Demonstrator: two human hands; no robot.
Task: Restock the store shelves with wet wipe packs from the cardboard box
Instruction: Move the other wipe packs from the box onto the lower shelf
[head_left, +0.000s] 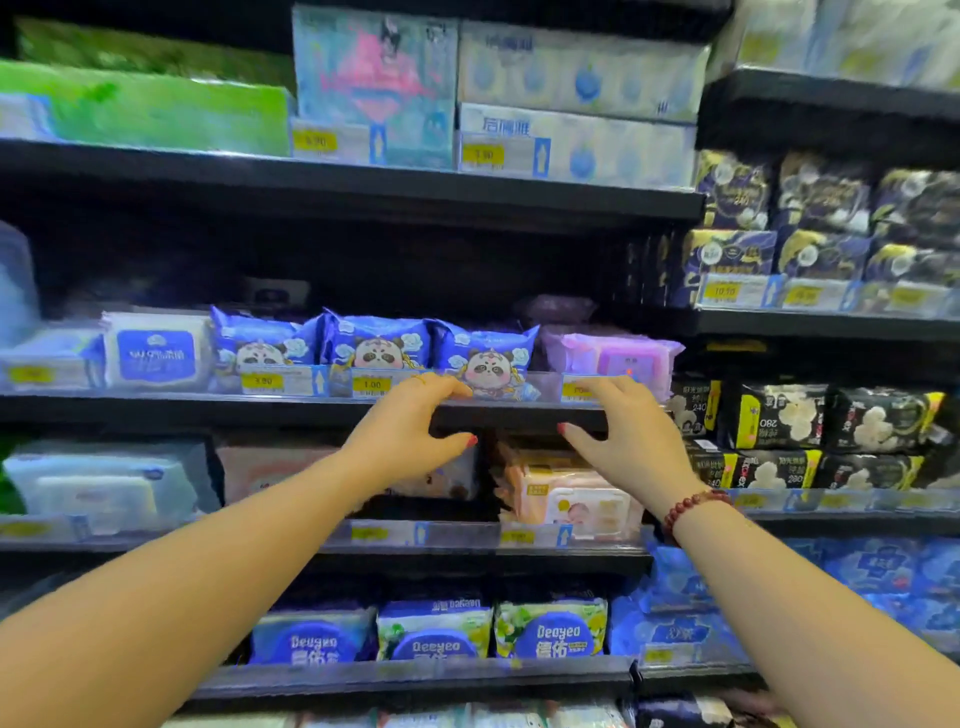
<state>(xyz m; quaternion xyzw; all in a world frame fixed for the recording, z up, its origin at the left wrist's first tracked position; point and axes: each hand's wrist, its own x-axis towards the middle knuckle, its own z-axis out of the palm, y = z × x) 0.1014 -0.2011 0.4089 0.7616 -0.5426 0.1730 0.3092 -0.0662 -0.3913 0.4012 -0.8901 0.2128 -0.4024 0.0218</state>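
Three blue wet wipe packs with a panda picture stand in a row on the middle shelf (311, 405); the rightmost panda pack (485, 356) is nearest my hands. My left hand (410, 431) is raised in front of the shelf edge just below that pack, fingers curved and apart, holding nothing. My right hand (618, 436) is spread open next to it, below a purple wipe pack (618, 353). The cardboard box is not in view.
A peach baby wipe pack (566, 499) sits on the shelf below my hands. Blue and green Deeyeo packs (550, 629) fill the lower shelf. Tissue boxes (576, 140) line the top shelf. Dark sanitary pad packs (810, 415) fill the right-hand shelving.
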